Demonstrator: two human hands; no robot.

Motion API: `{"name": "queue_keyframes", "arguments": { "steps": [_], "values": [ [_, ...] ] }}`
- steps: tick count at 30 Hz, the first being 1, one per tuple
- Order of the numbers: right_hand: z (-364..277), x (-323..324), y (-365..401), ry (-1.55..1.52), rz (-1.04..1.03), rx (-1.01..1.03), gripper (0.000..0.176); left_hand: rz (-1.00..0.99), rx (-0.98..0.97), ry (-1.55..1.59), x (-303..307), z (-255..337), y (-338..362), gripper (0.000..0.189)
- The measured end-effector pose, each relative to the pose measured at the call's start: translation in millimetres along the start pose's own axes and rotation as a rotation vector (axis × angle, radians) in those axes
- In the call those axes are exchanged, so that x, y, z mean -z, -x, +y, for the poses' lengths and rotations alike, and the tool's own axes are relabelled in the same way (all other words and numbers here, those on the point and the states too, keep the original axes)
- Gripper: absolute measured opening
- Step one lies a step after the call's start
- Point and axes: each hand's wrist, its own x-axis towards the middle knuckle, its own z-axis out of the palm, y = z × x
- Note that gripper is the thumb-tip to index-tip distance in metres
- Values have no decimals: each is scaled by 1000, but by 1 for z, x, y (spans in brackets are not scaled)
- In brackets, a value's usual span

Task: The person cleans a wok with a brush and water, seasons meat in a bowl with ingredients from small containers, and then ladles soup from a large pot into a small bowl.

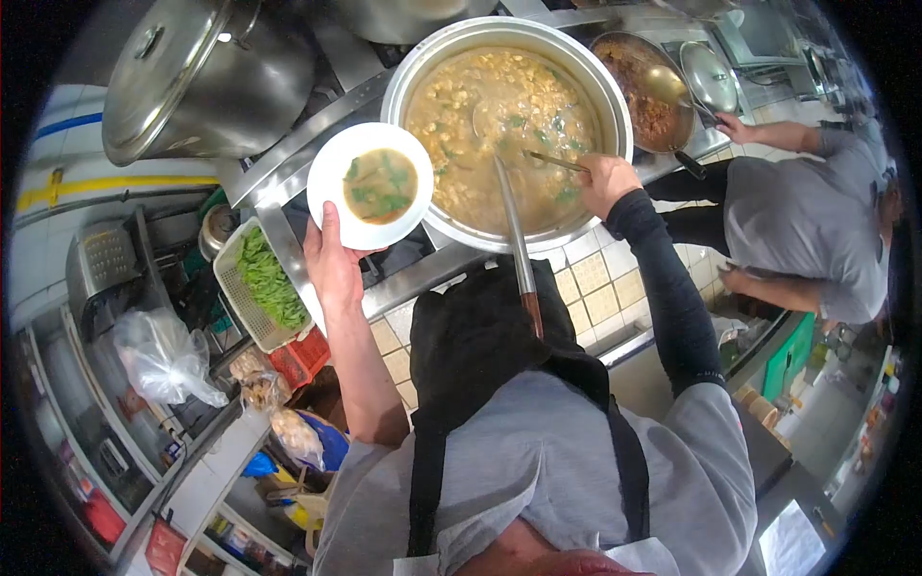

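A white plate (327,173) with brothy soup and green leaves in its middle rests in my left hand (336,259), thumb over its rim. It is beside the left edge of a large metal pot (622,115) full of yellowish soup with chunks and greens. Over the pot's right side, my right hand (610,182) is closed round the handle of a thin metal utensil (557,160), whose tip is over the soup. A long ladle (514,226) leans over the pot's near rim, its head in the soup and its brown handle end toward my apron.
A large lidded pot (221,96) stands at upper left. Leafy greens fill a basket (235,288) at left. Another person (802,216) at right holds a ladle over a pan (639,115) of reddish-brown food. A plastic bag (163,355) lies at far left.
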Motion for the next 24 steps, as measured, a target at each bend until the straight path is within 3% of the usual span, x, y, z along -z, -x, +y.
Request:
{"name": "queue_keyframes", "arguments": {
  "steps": [4,14,19,24],
  "values": [
    [-11,25,-15,-47,172,13,18,18,0,11,-3,-4,2,49],
    [-19,-19,-67,25,79,-46,19,-31,1,25,-13,-9,-1,48],
    [-20,34,-37,-104,170,-6,20,-84,16,-36,-22,-8,-3,51],
    [-68,127,15,-369,285,-5,24,-90,26,-88,-48,-23,-13,47]
  ]
}}
